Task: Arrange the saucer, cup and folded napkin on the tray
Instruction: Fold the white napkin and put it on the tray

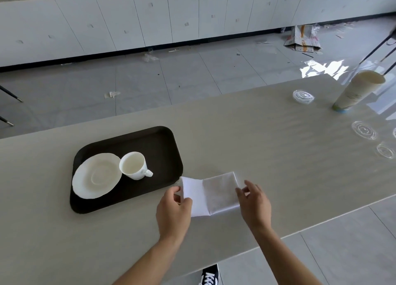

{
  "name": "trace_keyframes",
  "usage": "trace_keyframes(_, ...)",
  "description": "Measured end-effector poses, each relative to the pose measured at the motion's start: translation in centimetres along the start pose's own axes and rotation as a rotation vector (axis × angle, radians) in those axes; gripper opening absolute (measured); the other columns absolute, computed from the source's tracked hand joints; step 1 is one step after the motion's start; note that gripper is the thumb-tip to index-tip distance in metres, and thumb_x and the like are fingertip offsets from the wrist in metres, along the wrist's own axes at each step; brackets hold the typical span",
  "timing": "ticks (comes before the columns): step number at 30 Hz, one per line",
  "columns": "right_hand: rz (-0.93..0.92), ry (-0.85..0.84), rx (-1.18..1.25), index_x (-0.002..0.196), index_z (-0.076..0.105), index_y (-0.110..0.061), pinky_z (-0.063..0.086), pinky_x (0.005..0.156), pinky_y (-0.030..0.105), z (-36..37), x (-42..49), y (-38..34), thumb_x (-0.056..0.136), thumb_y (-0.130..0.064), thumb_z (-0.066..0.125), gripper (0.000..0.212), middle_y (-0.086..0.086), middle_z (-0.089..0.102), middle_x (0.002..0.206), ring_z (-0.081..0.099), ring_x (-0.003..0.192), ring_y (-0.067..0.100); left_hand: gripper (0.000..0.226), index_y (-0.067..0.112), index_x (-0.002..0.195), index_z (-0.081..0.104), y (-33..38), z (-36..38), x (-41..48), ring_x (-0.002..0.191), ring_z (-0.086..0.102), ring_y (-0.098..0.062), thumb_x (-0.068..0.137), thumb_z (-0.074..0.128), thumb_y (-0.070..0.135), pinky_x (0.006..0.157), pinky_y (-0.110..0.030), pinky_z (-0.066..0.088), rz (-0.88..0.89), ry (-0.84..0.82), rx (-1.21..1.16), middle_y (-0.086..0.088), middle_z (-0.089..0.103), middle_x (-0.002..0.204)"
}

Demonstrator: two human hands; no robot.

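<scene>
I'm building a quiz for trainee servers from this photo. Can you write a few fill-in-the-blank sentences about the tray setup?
1. The saucer and cup sit on the dark ____.
2. The cup stands ____ the saucer, not on it.
3. The white napkin lies on the ____, right of the tray.
4. The left hand and right hand are both at the ____.

Missing words: tray; beside; table; napkin

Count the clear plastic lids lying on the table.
3 fully visible: one lid left of the paper cup stack, one nearer, one nearest. A fourth may be cut off at the right edge.
</scene>
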State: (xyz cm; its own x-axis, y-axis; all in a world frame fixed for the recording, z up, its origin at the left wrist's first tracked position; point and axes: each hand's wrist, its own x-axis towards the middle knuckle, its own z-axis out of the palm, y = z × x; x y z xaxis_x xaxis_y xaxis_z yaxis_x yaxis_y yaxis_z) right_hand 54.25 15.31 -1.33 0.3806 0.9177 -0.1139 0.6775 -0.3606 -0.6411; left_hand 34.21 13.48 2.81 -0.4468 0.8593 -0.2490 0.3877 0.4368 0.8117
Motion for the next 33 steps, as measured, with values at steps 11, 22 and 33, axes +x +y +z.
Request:
trace_keyframes(11,0.195,-0.157,0.154,0.071,0.073,-0.011,0.057,0.057,0.033,-0.5,0.7,0.3,0.078,-0.007,0.067,0.01,0.005,0.07,0.054,0.069,0.054,0.019,0.025,0.016,0.097,0.07,4.2,6.4,-1.3,0.077,0.06,-0.016,0.075,0.064,0.004,0.072,-0.027,0.047,0.339,-0.073,0.047,0.002,0.069,0.084)
trace_keyframes(22,0.298,-0.205,0.412,0.074,0.075,-0.015,0.064,0.061,0.035,-0.4,0.1,0.7,0.078,0.0,0.067,0.018,0.002,0.076,0.065,0.073,0.056,0.015,0.003,0.014,0.081,0.061,1.6,10.1,-2.0,0.077,0.055,-0.024,0.084,0.06,0.014,0.066,-0.035,0.045,0.614,-0.254,0.392,-0.003,0.063,0.08)
trace_keyframes(33,0.31,-0.323,0.445,0.09,0.064,-0.011,0.065,0.061,0.045,-1.4,0.9,0.8,0.081,-0.005,0.059,0.012,0.008,0.076,0.073,0.075,0.06,0.024,0.02,0.02,0.078,0.061,-1.6,8.4,-0.5,0.072,0.054,-0.02,0.069,0.072,0.006,0.067,-0.03,0.045,1.092,-0.288,0.7,0.002,0.06,0.078)
